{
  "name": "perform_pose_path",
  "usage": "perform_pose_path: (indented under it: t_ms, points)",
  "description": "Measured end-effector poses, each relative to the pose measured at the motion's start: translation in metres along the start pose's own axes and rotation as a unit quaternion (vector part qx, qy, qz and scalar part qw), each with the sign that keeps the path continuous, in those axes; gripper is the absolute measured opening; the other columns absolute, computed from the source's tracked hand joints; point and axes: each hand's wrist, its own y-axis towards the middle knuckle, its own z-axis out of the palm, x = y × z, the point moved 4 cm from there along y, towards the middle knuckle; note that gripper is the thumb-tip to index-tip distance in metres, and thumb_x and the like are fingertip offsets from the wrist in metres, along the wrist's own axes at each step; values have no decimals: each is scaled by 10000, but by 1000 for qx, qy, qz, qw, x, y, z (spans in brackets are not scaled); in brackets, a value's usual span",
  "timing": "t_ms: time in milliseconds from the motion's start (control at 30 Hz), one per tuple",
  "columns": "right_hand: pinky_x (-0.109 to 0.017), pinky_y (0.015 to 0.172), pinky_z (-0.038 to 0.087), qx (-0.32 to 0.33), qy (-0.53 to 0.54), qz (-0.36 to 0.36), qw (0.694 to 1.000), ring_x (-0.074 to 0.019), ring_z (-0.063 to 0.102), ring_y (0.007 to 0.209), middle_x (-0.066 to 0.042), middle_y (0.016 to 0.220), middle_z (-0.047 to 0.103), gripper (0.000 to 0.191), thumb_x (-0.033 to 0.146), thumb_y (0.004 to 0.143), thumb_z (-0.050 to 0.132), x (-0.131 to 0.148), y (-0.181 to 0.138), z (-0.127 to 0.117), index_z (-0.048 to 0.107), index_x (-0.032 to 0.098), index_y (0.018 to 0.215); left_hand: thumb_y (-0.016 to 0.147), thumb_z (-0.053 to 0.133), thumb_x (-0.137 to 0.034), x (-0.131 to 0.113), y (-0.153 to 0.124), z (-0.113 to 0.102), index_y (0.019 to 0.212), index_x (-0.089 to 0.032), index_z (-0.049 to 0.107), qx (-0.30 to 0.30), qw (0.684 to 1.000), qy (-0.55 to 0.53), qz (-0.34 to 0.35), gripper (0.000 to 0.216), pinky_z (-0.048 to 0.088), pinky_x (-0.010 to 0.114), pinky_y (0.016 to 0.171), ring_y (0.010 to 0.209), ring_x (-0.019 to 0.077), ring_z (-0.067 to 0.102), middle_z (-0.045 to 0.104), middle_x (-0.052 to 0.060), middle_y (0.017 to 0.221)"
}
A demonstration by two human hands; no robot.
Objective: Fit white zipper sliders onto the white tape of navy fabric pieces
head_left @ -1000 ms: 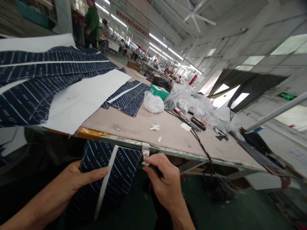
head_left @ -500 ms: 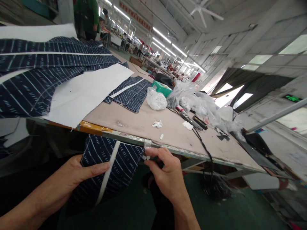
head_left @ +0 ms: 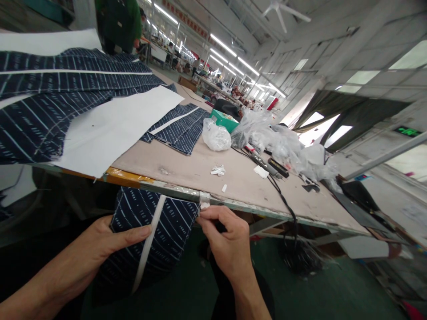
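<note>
My left hand point(head_left: 110, 240) grips a navy striped fabric piece point(head_left: 167, 229) with a white strip point(head_left: 147, 249) down its middle, thumb lying on top, below the table edge. My right hand point(head_left: 227, 242) is pinched at the right edge of that fabric, fingertips just under a small white tag point(head_left: 204, 201) fixed to the table's metal edge point(head_left: 240, 206). What the pinch holds is too small to make out.
On the table lie more navy striped pieces point(head_left: 182, 131), a white sheet point(head_left: 113, 129), a clear plastic bag point(head_left: 216, 135), a green box point(head_left: 224, 119), crumpled plastic point(head_left: 276, 142), dark tools and a black cable point(head_left: 283, 209). A person in green point(head_left: 120, 22) stands far left.
My right hand has shifted slightly up and left along the table edge, closer to the fabric. The view has tilted a little. My left hand keeps its hold.
</note>
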Motion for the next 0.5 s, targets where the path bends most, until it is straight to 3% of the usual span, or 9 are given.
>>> perform_pose_path:
  t_ms: [200, 367, 500]
  points:
    - [-276, 698, 566, -41, -10, 17, 999, -180, 709, 761, -21, 809, 748, 166, 92, 826, 680, 0, -2, 1, 727, 228, 743, 516, 1007, -454, 1, -1, 2, 1097, -217, 832, 5, 1000, 2, -11, 651, 660, 521, 880, 906, 419, 816, 877, 114, 977]
    - [-260, 701, 552, -17, 34, 39, 999, -163, 698, 720, -6, 804, 763, 113, 124, 835, 719, -13, -3, 0, 767, 209, 891, 573, 984, -455, 3, -2, 2, 1118, -223, 826, 8, 1000, 8, -10, 613, 653, 530, 891, 919, 412, 815, 876, 113, 988]
    - [-277, 730, 552, -2, 94, 93, 991, -175, 705, 751, -1, 815, 776, 108, 143, 807, 752, -26, -2, 1, 777, 216, 883, 553, 997, -413, 3, -2, 3, 1098, -237, 836, 15, 1000, 2, -6, 594, 648, 532, 900, 920, 418, 813, 877, 107, 987]
